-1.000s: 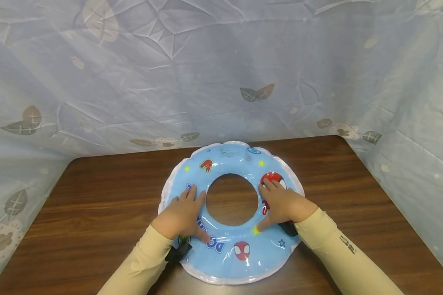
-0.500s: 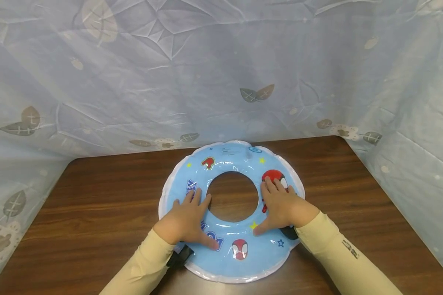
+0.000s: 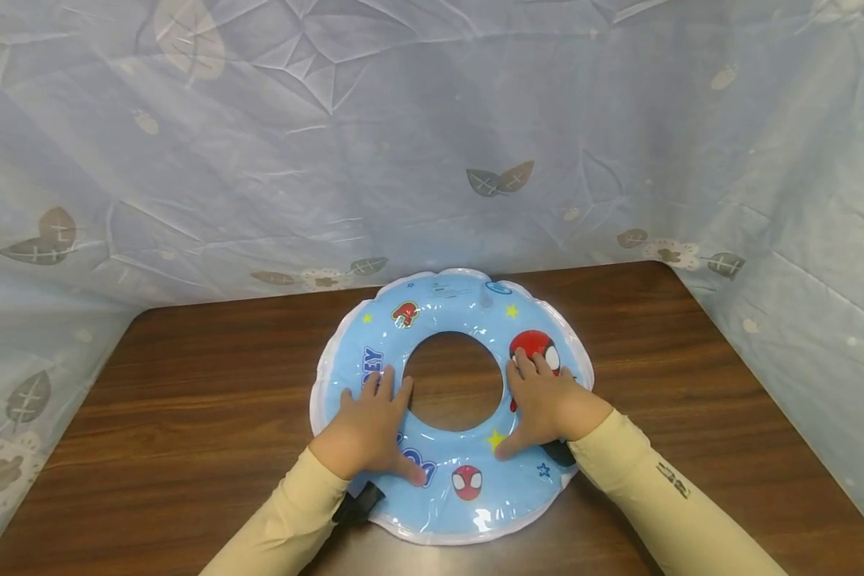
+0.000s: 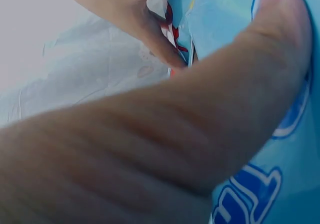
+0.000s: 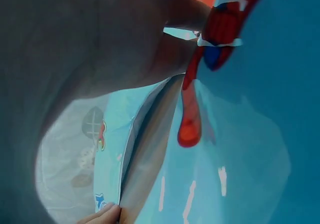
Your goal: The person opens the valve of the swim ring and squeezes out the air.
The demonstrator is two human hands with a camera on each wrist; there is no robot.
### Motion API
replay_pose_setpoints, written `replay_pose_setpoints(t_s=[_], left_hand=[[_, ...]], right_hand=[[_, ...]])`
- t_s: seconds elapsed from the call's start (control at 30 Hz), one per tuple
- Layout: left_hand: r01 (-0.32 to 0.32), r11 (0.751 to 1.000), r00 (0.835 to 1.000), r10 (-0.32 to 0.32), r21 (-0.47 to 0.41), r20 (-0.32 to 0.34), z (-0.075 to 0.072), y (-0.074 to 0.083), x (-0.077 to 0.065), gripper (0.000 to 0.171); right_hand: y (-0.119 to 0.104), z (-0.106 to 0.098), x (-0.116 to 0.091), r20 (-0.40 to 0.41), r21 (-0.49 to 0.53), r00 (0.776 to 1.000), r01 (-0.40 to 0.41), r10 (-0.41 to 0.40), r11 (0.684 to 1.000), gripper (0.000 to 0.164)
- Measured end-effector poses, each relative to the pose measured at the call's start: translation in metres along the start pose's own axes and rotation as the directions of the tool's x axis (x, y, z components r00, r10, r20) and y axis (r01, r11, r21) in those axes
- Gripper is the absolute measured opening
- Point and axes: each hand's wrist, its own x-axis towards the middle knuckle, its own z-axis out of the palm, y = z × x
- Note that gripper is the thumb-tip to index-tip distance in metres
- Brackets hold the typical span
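Note:
A light blue inflatable swim ring (image 3: pixel 461 512) with a pale scalloped rim lies on the wooden table. Cartoon faces, stars and lettering are printed on it. On its left side rests my left hand (image 3: pixel 367 428), fingers spread, the thumb over the lettering. My right hand (image 3: pixel 547 404) lies on the right side with spread fingers, partly over a red cartoon face. In the left wrist view the thumb (image 4: pixel 285 14) presses on the ring's blue surface. The right wrist view shows fingers (image 5: pixel 170 54) over the ring beside its central hole.
The brown wooden table (image 3: pixel 209 400) extends around the ring on both sides. A pale blue-grey curtain (image 3: pixel 403 144) with leaf and flower prints hangs behind the table and along its sides. Black straps (image 3: pixel 360 504) sit at the wrists.
The left hand has shifted slightly right on the ring, uncovering more lettering. The ring has turned slightly and moved a little away. The right hand stays nearly in place.

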Motion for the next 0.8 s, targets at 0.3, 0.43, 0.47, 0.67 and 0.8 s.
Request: replay_pose_setpoints(t_s=[0.3, 0.43, 0.47, 0.67, 0.8], left_hand=[[-0.052, 0.999, 0.999, 0.052, -0.011, -0.017, -0.005, -0.010, -0.001, 0.129], [-0.073, 0.997, 0.996, 0.071, -0.032, -0.048, -0.009, -0.015, -0.001, 0.123], [-0.077, 0.996, 0.996, 0.075, -0.033, -0.056, -0.010, -0.015, 0.000, 0.122], [-0.061, 0.998, 0.995, 0.059, -0.030, -0.075, -0.006, -0.016, 0.005, 0.119], [-0.042, 0.999, 0.997, 0.041, -0.011, -0.068, -0.002, -0.014, 0.008, 0.121]], right_hand=[[0.003, -0.002, -0.002, 0.015, 0.040, 1.000, 0.018, -0.018, 0.999, 0.132], [0.002, -0.003, -0.001, 0.014, 0.040, 0.999, 0.034, -0.035, 0.999, 0.132], [0.002, -0.002, -0.001, 0.012, 0.041, 0.999, 0.033, -0.033, 0.999, 0.132], [0.002, 0.000, 0.000, 0.002, 0.046, 1.000, 0.018, -0.018, 0.999, 0.128], [0.001, 0.001, 0.001, -0.006, 0.029, 1.000, 0.013, -0.013, 0.999, 0.128]])
